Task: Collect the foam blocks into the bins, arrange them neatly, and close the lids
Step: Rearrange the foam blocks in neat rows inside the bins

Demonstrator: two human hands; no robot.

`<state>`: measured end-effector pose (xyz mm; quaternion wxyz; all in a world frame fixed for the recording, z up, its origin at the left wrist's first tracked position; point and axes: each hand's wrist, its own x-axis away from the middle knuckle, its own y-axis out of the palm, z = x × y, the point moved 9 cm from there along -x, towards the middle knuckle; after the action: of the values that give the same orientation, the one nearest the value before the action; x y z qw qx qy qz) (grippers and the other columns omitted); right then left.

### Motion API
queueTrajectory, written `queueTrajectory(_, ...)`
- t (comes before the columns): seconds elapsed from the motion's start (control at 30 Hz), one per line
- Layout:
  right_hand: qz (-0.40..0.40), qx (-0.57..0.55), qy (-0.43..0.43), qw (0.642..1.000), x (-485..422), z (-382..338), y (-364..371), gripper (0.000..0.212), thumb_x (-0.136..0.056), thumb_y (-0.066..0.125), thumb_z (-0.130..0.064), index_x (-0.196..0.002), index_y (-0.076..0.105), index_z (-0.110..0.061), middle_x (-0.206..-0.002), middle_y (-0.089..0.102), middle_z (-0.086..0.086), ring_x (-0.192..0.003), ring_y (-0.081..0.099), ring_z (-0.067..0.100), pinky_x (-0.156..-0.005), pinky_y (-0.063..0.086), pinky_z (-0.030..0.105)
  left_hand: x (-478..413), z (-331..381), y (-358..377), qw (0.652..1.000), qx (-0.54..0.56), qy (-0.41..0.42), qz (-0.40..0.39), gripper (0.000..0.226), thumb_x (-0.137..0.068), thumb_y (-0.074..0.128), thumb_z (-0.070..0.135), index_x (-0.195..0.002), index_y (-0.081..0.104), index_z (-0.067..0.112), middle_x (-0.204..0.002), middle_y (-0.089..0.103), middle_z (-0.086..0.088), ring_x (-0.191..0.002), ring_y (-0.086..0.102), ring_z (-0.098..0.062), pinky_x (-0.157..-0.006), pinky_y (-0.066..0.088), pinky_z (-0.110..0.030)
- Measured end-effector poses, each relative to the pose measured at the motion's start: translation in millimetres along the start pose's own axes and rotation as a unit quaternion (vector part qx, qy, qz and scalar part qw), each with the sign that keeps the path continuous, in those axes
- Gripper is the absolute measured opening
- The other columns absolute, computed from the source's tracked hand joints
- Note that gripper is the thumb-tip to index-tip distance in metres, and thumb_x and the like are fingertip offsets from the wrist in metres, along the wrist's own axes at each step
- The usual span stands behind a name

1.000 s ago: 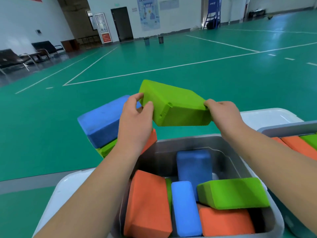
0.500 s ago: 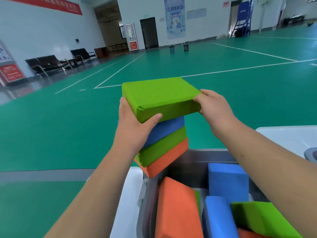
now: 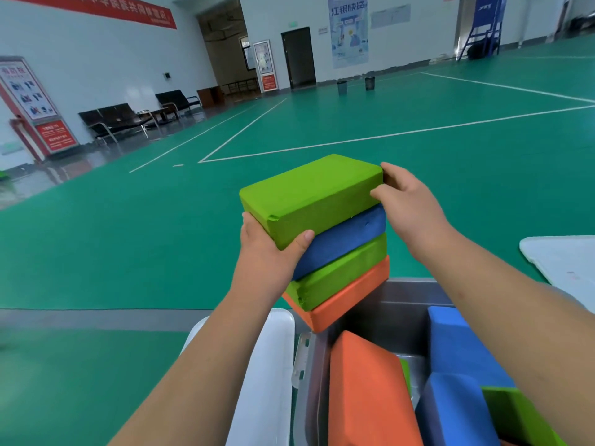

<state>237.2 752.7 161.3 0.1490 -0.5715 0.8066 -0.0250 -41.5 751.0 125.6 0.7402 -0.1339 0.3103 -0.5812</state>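
In the centre of the frame, both hands are gripping a bright green rectangular foam block (image 3: 309, 194): the left hand (image 3: 267, 252) is curling round its near corner and the right hand (image 3: 409, 204) is clasping its far end. The block is lying flat atop a stack (image 3: 341, 275) (blue, green and orange foam blocks) beside the grey plastic bin (image 3: 402, 294) at lower right.

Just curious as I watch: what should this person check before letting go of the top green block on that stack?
1. Both hands hold the top green block: ok, left hand and right hand grip its ends.
2. It lines up with the blue block below: not ok, its left end juts out.
3. Stack's footing: cannot tell, the bin hides it.
4. Blocks inside the bin neat: not ok, jumbled.
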Motion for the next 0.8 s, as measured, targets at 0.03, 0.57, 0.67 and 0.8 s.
queueTrajectory(0.03, -0.003, 0.008, -0.005, 1.0, 1, 2, 1, 0.066, -0.08, 0.06, -0.031, -0.146, 0.057, -0.037, -0.139, 0.063, -0.02, -0.128, 0.056, 0.0, -0.116, 0.041, 0.036, 1, -1, 0, 1.0, -0.009, 0.001, -0.002, 0.124, -0.062, 0.071, 0.085, -0.157, 0.026, 0.019, -0.158, 0.04, -0.007, -0.144, 0.044, -0.025, -0.115, 0.042, -0.052)
queueTrajectory(0.57, -0.073, 0.226, 0.132, 0.962, 64, 100, 0, 0.019, -0.088, 0.057, -0.026, -0.078, 0.063, -0.011, -0.076, 0.066, 0.014, -0.079, 0.064, 0.037, -0.068, 0.046, 0.036, 108, -26, 58, 0.858, -0.287, -0.166, -0.393, 0.046, -0.1, 0.055, 0.052, -0.104, 0.061, 0.006, -0.091, 0.075, -0.012, -0.076, 0.078, -0.027, -0.074, 0.064, -0.037)
queueTrajectory(0.67, -0.189, 0.268, 0.179, 0.928, 88, 137, 12, 0.026, -0.087, 0.055, -0.024, -0.083, 0.067, -0.001, -0.081, 0.072, 0.02, -0.078, 0.072, 0.038, -0.068, 0.056, 0.04, 135, -33, 95, 0.835, -0.292, -0.155, -0.44, 0.055, -0.099, 0.059, 0.053, -0.108, 0.065, 0.0, -0.101, 0.076, -0.019, -0.088, 0.078, -0.034, -0.084, 0.064, -0.044)
queueTrajectory(0.8, -0.303, 0.38, 0.178, 0.856, 114, 168, 18, 0.031, -0.092, 0.051, -0.022, -0.091, 0.07, 0.002, -0.095, 0.074, 0.028, -0.069, 0.064, 0.032, -0.066, 0.055, 0.038, 160, -40, 133, 0.799, -0.392, -0.068, -0.451, 0.061, -0.102, 0.055, 0.053, -0.14, 0.058, 0.005, -0.141, 0.061, -0.016, -0.128, 0.059, -0.033, -0.103, 0.047, -0.038)
